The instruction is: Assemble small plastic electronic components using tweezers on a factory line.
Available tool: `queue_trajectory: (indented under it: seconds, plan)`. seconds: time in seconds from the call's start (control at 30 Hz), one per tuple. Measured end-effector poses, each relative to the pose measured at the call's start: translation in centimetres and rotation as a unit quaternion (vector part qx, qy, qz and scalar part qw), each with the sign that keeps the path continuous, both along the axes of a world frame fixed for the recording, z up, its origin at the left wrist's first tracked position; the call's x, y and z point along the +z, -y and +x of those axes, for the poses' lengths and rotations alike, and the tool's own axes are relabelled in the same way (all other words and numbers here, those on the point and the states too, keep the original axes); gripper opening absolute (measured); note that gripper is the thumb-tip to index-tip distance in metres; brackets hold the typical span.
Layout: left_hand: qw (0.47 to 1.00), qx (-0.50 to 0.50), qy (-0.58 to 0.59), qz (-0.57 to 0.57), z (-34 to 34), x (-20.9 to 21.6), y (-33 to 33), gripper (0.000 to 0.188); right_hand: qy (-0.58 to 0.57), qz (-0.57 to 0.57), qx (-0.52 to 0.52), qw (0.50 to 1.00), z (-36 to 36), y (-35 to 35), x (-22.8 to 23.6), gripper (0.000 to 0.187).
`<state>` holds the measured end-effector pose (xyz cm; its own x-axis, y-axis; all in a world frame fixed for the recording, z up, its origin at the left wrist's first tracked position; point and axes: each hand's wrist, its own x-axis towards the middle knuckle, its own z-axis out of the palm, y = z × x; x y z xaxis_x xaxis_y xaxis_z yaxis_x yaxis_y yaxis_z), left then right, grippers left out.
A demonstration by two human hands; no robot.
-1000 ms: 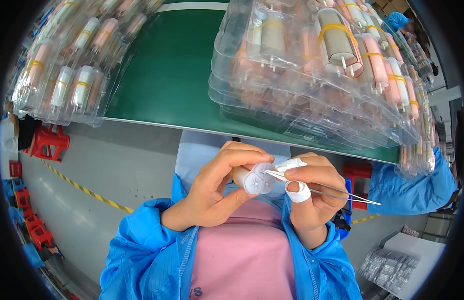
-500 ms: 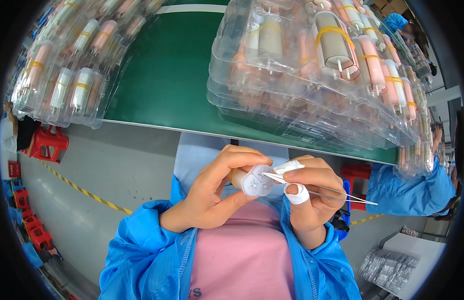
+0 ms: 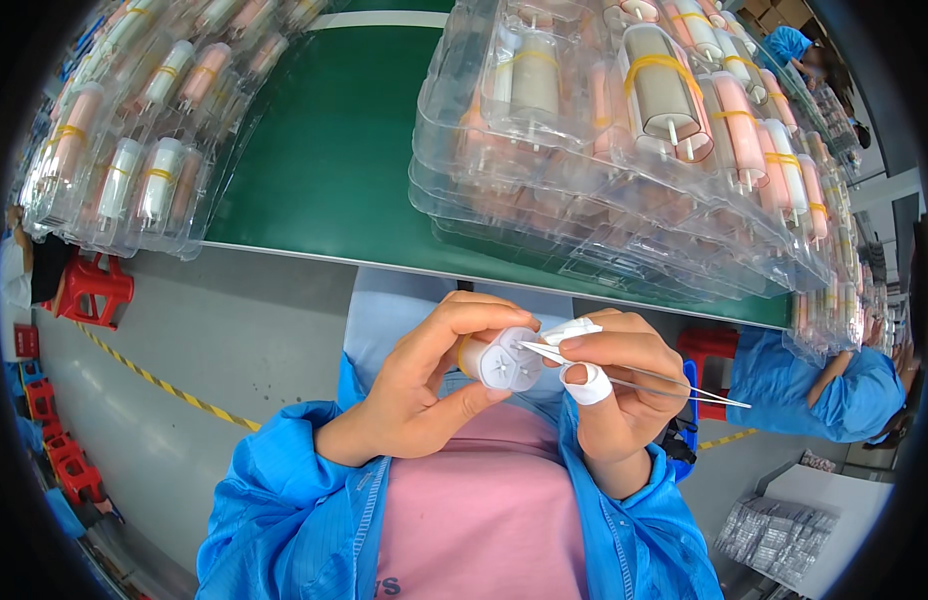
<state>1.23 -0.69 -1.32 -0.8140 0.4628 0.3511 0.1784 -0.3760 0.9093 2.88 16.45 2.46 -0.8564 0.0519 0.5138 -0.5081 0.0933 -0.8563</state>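
Note:
My left hand grips a small cylinder with a white end cap that faces me, held close to my chest below the green table. My right hand pinches thin metal tweezers; their tips touch the white end cap and their long end sticks out to the right. White finger cots cover two fingertips of my right hand.
A stack of clear plastic trays filled with pink and white cylinders with yellow bands fills the table's right side. Another such tray lies at the left. A person in a blue coat sits at the right. Red stools stand at the left.
Both hands stay almost still; the tweezers tips shift slightly on the cylinder's end cap.

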Motion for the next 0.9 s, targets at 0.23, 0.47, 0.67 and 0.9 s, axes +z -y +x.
queue_trajectory:
  seconds: [0.23, 0.47, 0.67, 0.9]
  plan:
    - [1.000, -0.001, -0.019, -0.018, -0.2, -0.1, 0.1, 0.047, 0.000, 0.025, -0.005, 1.000, 0.0, 0.0, 0.3, 0.015]
    - [1.000, 0.010, 0.004, 0.004, 0.1, -0.3, 0.1, 0.047, -0.024, 0.082, 0.001, 0.996, -0.5, -0.1, 0.5, 0.014]
    - [0.994, 0.036, -0.051, -0.085, -0.1, -0.5, 0.5, 0.049, -0.009, 0.130, -0.003, 0.991, -0.5, 0.1, 1.2, 0.014]
    - [0.999, 0.000, 0.054, -0.006, 0.1, -0.1, 0.2, 0.048, 0.030, 0.072, -0.008, 0.997, -0.4, 0.1, 0.9, 0.014]
